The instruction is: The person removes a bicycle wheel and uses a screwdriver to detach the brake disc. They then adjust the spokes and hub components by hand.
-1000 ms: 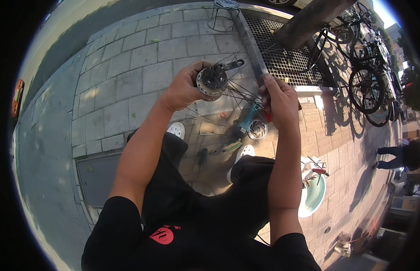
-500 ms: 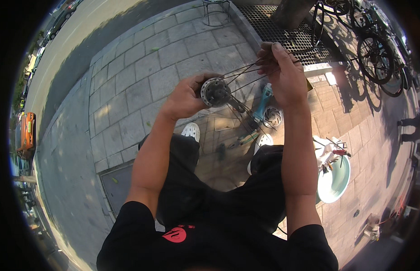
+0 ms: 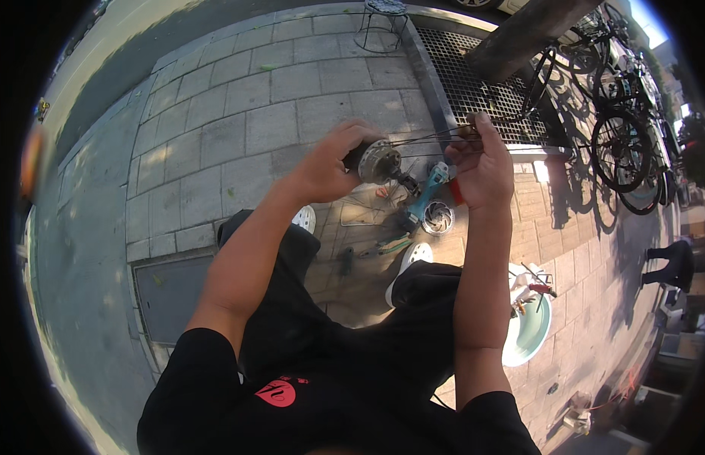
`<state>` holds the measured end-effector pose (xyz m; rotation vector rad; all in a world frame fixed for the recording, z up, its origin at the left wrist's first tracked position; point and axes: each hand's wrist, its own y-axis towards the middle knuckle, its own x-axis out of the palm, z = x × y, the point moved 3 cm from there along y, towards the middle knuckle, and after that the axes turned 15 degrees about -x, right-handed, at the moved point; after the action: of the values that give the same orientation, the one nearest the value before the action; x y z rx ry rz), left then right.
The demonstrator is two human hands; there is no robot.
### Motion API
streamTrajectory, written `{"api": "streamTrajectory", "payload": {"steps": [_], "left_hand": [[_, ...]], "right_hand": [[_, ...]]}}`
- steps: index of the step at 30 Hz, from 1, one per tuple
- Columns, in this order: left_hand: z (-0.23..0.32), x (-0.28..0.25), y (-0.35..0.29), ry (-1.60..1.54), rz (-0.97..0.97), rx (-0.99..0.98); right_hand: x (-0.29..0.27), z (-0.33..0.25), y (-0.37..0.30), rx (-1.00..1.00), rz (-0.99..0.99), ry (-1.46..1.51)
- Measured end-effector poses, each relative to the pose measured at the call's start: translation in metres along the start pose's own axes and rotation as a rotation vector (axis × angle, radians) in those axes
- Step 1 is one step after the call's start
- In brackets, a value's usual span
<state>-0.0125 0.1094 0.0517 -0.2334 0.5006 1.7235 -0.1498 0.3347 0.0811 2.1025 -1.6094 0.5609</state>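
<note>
My left hand (image 3: 339, 163) is wrapped round a grey metal wheel hub (image 3: 380, 162), its drilled flange facing to the right. Thin dark spokes (image 3: 424, 139) run from the hub across to my right hand (image 3: 481, 161). The fingers of that hand are pinched on the spokes' far ends, with the tips partly hidden. A short dark part with a cable or connector hangs below the hub. Under my hands, on the pavement, lie a teal power tool (image 3: 426, 199) and a silver brake disc (image 3: 438, 218).
Pliers (image 3: 390, 246) lie between my white shoes. At right stands a pale green basin (image 3: 528, 334) with tools and a white bag on it. Ahead are a metal grating (image 3: 451, 57), a tree trunk (image 3: 527, 38) and a stool (image 3: 385, 9). Parked bicycles (image 3: 621, 152) line the far right.
The hub has turned so its flange faces more to the right. The spokes have drawn closer together, and my right hand sits lower in the view. The view itself has shifted.
</note>
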Motion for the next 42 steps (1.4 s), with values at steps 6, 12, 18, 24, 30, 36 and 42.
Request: {"api": "streamTrajectory", "payload": {"steps": [6,12,18,24,30,36,42], "left_hand": [[0.004,-0.010,0.002,0.413,0.188,0.295],[0.003,-0.002,-0.001,0.482,0.211,0.191],[0.005,-0.003,0.002,0.360,0.052,0.000],[0.004,0.005,-0.006,0.397,0.113,-0.005],[-0.008,0.008,0.004,0.451,0.289,0.002],[-0.011,0.010,0.002,0.560,0.290,0.066],[-0.020,0.012,0.006,0.488,0.320,-0.039]], "right_hand": [[0.003,0.009,0.001,-0.023,-0.045,0.113],[0.021,0.003,-0.006,-0.192,-0.162,0.041],[0.027,-0.006,-0.007,-0.260,-0.203,-0.014],[0.043,-0.018,-0.023,-0.342,-0.250,-0.185],[0.047,-0.027,-0.039,-0.456,-0.279,-0.362],[0.020,-0.018,-0.024,-0.271,-0.024,-0.503],[0.042,-0.026,-0.048,-0.528,-0.200,-0.713]]}}
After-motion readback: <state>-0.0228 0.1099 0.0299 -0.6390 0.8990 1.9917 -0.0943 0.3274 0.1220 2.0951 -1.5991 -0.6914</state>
